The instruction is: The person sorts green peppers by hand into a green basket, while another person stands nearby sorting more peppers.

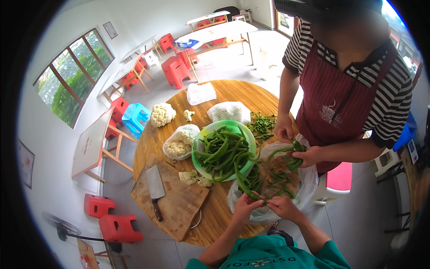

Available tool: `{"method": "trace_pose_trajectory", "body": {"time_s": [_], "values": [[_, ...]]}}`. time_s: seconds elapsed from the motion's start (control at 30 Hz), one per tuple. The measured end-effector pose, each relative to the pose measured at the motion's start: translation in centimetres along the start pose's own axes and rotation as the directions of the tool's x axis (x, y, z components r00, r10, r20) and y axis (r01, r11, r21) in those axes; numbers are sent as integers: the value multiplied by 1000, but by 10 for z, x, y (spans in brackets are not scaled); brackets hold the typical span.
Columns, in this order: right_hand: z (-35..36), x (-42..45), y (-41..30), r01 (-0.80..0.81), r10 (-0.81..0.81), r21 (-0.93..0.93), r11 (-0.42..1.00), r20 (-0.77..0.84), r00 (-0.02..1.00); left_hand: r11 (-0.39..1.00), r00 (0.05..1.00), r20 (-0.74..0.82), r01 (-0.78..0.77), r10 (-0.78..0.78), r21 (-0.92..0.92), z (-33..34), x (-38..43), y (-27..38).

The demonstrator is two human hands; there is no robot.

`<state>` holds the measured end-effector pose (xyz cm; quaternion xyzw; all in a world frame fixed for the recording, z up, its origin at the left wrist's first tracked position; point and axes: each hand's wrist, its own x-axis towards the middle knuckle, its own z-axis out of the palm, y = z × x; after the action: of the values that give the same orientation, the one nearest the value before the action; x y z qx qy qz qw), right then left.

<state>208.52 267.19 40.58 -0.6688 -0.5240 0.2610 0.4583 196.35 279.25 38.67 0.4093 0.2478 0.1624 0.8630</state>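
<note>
My left hand [247, 205] grips a long green chili pepper [244, 185] near its lower end. Close beside it, the fingertips of my right hand [283, 205] pinch at that same end of the pepper, likely its stem, which the fingers partly hide. Both hands are over a clear plastic bag [240, 212] spread on the round wooden table [215, 220], with more green peppers and scraps [277, 180] inside it. Just beyond stands a pale green bowl [250, 132] heaped with green peppers [223, 149].
Across the bag, a co-worker's hands [304, 156] hold several peppers. A cleaver [155, 183] lies on a wooden cutting board [179, 205] at left. Cauliflower heads [163, 114], florets [188, 177], white foam netting [201, 94] and a pile of pepper stems [260, 126] sit around the bowl.
</note>
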Motion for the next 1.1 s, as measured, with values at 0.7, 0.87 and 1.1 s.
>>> {"method": "trace_pose_trajectory", "body": {"time_s": [0.7,0.87,1.1], "values": [[34,20,20,-455,512,607,652,90,854,663,856,-98,-316,508,679,19,-2,10],[28,35,70,-445,683,811,381,77,726,371,729,-90,-235,679,898,-8,25,27],[17,83,92,-468,687,797,381,95,721,-230,815,126,9,566,973,-69,71,70]]}}
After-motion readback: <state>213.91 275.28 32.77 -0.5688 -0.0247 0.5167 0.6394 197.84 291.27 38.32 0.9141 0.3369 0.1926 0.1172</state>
